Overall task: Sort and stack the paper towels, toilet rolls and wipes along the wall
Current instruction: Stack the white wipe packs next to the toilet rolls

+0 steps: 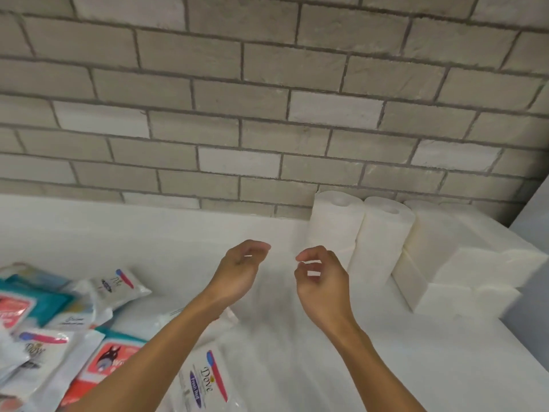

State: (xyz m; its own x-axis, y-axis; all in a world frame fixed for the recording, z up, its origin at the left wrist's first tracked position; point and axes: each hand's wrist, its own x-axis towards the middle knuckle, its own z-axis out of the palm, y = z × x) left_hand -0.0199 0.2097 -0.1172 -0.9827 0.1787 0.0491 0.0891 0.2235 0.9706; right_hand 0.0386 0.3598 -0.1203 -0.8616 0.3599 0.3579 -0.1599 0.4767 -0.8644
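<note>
1. The white surface [178, 233] runs back to a grey brick wall [267, 84]; a broad bare stretch lies along the wall's foot, from the left edge of the view to the rolls; at the far right the surface ends beside a pale grey panel [533, 215].
2. The left grip [240, 272] and the right grip [320, 281] hang in the air over the middle of the surface, near each other but apart; the fingers of both are loosely curled and have hold of nothing.
3. Two paper towel rolls [334, 230] stand upright against the wall, side by side and touching, just right of the right grip; blocks of folded white paper [463, 263] are stacked to their right, toward the corner, the front blocks lower than those behind.
4. The wipes packs [121, 285] lie in a loose overlapping heap at the lower left, well apart from the rolls; a teal pack [35, 301] and a red-labelled pack [110, 361] lie among them; a Dove pack [205, 382] lies flat beside the left forearm.
</note>
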